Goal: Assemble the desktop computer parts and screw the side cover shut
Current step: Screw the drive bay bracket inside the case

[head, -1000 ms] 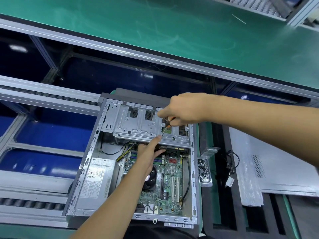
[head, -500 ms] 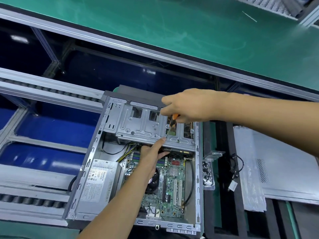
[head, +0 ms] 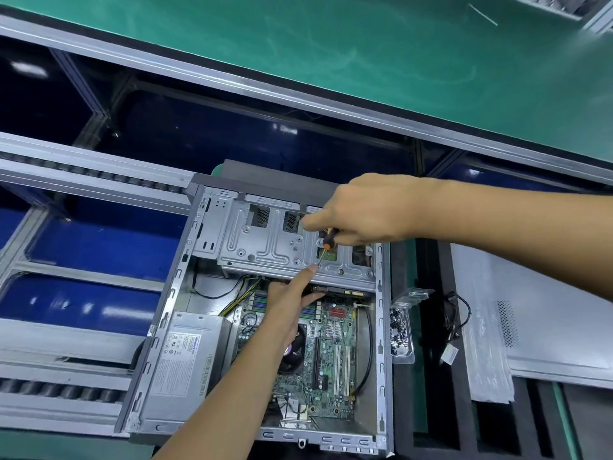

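The open computer case (head: 159,330) lies on its side on the desk (head: 428,376), its near rim at the bottom edge of the view and its left wall along the grey conveyor rails (head: 66,180). To its right a strip of dark foam leaves free room before the side cover (head: 557,330), which lies flat in a plastic sleeve, well apart from the case. Inside, the power supply (head: 185,366) fills the near left corner and the motherboard (head: 331,353) the right half. The metal drive cage (head: 265,240) spans the far end. A clear tray of screws (head: 399,336) sits just beside the case's right wall. The right hand (head: 368,210) comes in from the right, fingers clenched on the screwdriver (head: 326,242), whose tip meets the cage's front edge. The left hand (head: 292,303) reaches up over the motherboard, loose and grasping nothing, its forefinger touching the cage right by the tip.
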Action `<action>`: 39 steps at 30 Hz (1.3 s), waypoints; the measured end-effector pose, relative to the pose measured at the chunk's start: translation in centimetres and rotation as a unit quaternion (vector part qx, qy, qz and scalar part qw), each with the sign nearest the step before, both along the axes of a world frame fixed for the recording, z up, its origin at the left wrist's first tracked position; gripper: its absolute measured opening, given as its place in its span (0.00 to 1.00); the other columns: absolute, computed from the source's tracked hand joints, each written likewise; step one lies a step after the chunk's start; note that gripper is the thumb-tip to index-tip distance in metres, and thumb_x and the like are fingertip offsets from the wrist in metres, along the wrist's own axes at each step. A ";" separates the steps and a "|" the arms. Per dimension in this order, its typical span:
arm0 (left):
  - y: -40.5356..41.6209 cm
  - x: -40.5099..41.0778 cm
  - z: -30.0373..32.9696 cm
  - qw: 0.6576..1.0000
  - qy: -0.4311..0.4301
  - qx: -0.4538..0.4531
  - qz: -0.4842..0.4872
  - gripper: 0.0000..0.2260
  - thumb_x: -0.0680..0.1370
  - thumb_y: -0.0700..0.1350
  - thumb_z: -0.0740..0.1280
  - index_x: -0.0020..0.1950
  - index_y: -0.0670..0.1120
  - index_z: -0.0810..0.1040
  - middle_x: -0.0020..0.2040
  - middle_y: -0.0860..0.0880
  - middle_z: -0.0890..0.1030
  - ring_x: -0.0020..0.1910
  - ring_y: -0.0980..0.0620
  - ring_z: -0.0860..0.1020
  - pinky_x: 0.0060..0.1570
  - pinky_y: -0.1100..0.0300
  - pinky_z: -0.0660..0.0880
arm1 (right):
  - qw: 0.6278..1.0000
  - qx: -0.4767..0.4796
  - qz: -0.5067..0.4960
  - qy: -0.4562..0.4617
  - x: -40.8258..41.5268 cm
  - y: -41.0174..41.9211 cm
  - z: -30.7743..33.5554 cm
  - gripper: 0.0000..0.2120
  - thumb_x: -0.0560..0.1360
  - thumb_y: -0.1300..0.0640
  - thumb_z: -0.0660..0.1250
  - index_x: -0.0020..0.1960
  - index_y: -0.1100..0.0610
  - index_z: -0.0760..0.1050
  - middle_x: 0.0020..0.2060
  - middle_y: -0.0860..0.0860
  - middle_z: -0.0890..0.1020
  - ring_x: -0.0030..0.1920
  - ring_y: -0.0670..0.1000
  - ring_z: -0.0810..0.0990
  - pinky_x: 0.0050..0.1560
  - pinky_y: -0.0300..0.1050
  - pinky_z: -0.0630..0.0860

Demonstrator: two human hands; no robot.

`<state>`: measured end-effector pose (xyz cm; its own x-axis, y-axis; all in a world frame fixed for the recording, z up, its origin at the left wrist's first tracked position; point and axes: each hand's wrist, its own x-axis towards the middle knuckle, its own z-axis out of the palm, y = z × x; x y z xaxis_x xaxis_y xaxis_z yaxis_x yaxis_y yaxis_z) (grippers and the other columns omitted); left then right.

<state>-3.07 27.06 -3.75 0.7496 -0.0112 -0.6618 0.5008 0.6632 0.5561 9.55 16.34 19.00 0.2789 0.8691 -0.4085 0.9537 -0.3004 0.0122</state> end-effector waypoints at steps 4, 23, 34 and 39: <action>0.0 -0.1 0.3 1.000 -0.002 0.000 0.003 0.45 0.58 0.57 0.83 0.63 0.33 0.70 0.66 0.44 0.76 0.42 0.56 0.86 0.71 0.37 0.67 | 0.994 -0.004 -0.103 -0.022 0.0 0.0 -0.3 0.07 0.80 0.56 0.60 0.43 0.52 0.64 0.25 0.50 0.69 0.25 0.51 0.65 0.27 0.45 0.59; 3.3 -2.6 6.8 0.909 -0.015 0.266 -0.321 0.24 0.78 0.59 0.70 0.60 0.40 0.72 0.53 0.41 0.83 0.50 0.48 0.84 0.57 0.50 0.82 | 0.987 0.016 -0.150 -0.055 -0.4 0.0 -1.2 0.12 0.79 0.51 0.59 0.38 0.50 0.62 0.28 0.48 0.72 0.28 0.51 0.68 0.29 0.46 0.60; 8.2 5.3 7.6 0.594 -0.264 0.706 -0.281 0.11 0.80 0.54 0.69 0.61 0.54 0.78 0.52 0.57 0.72 0.49 0.54 0.76 0.41 0.57 0.69 | 0.982 0.072 -0.175 0.008 -0.8 -0.4 -1.7 0.09 0.74 0.53 0.65 0.47 0.47 0.64 0.29 0.46 0.73 0.30 0.45 0.71 0.31 0.45 0.62; 8.2 5.9 6.5 0.594 -0.307 0.698 -0.257 0.07 0.77 0.52 0.73 0.55 0.54 0.85 0.46 0.60 0.71 0.49 0.53 0.77 0.42 0.59 0.68 | 0.978 0.086 -0.191 0.003 -0.9 -1.1 -2.2 0.08 0.74 0.53 0.65 0.46 0.48 0.64 0.29 0.46 0.73 0.29 0.45 0.70 0.30 0.45 0.59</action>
